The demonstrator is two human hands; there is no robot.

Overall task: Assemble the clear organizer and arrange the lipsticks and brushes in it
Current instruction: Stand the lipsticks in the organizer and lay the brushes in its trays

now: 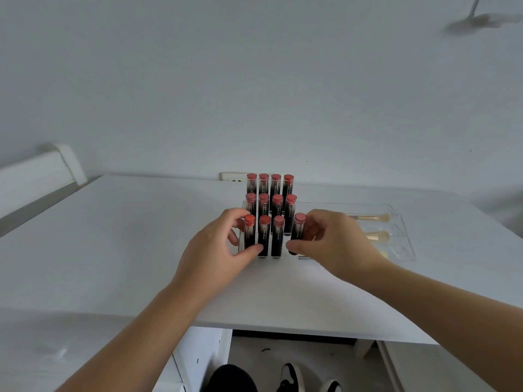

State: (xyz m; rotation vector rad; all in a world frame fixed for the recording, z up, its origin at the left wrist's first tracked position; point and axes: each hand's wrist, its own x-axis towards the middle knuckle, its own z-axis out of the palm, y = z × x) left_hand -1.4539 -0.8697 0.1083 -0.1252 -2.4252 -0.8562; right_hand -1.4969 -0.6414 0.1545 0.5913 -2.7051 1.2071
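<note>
White tabletop [113, 236], set against a pale wall. A clear stepped organizer [301, 257] stood near the middle, holding twelve lipsticks [276, 206] upright in three tiers of four, red caps up, dark barrels below. The back row stood highest and the front row lowest.

Left hand [215, 244] was at the organizer's left end. Its fingers [239, 215] curled round the front-left lipstick [249, 233], thumb pressed against the base of the next tube in the front row. Right hand [334, 239] was at the right end, its fingers and thumb pinching the front-right lipstick [297, 232], which leaned slightly to the right. Whether that tube was fully seated in its slot I could not tell.

Just right of the stepped rack lay a clear tray [402, 222] with angled dividers, touching or very near it. Makeup brushes [373, 217] with gold handles and pale bristles lay flat in it, partly hidden by the right hand.

A wall socket [233, 176] showed behind the back row. A white chair back [42, 171] stood at far left. Below the tabletop's near edge, a pair of black-and-white shoes [291, 377] was on the floor.
</note>
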